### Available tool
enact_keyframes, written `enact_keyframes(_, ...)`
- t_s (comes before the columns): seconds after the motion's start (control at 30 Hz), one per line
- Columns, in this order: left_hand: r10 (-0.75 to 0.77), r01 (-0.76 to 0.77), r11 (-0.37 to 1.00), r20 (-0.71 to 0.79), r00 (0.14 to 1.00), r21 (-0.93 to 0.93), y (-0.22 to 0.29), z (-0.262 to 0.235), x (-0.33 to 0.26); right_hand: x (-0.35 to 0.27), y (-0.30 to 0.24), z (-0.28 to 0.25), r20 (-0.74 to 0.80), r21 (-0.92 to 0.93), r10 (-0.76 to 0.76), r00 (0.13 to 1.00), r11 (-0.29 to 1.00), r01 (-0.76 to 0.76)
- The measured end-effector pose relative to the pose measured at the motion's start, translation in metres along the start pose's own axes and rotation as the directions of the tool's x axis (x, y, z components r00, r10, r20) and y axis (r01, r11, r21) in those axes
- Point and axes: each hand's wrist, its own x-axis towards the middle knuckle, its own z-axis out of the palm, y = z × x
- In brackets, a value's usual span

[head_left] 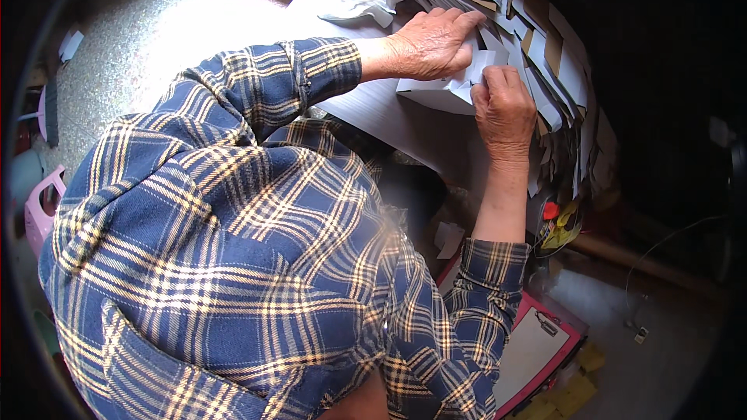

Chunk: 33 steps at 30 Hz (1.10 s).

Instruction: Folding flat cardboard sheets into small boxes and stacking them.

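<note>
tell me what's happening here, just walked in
A person in a plaid shirt has both hands at a white paperboard piece at the edge of a table. The left hand reaches over it; the right hand, fingers bent, is at its other side. Beyond lie many stacked white and brown cardboard pieces. The exact grip is hard to tell.

We find the white box (pixel 436 96) partly hidden behind the right hand (pixel 507 113), the pink-edged clipboard (pixel 533 354) partly covered by the plaid sleeve (pixel 492 284), the cardboard stack (pixel 554 70) cut off by the top edge, and a shirt patch (pixel 380 232) blurred.
</note>
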Motion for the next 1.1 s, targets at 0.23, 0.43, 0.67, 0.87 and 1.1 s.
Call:
enact_keyframes(0.23, -0.022, 0.021, 0.999, 0.061, 0.998, 0.029, 0.001, -0.003, -0.002, 0.004, -0.008, -0.011, 0.078, 0.139, 0.138, 0.987, 0.979, -0.148)
enact_keyframes(0.43, -0.042, 0.04, 0.999, 0.08, 0.996, 0.023, 0.003, -0.008, -0.002, 0.007, -0.007, -0.008, 0.159, 0.232, 0.236, 0.959, 0.935, -0.268)
enact_keyframes(0.67, -0.036, 0.034, 0.999, 0.076, 0.996, 0.024, 0.004, -0.007, -0.003, 0.0, -0.01, 0.013, 0.059, 0.457, 0.419, 0.906, 0.795, -0.397)
enact_keyframes(0.87, -0.054, 0.052, 0.999, 0.105, 0.993, 0.013, 0.0, -0.022, -0.008, 0.005, -0.022, 0.03, -0.011, 0.708, 0.608, 0.794, 0.566, -0.423)
enact_keyframes(1.1, 0.012, -0.004, 0.996, 0.1, 0.995, -0.089, 0.001, -0.012, -0.007, -0.002, -0.016, 0.045, -0.143, 0.693, 0.6, 0.787, 0.628, -0.353)
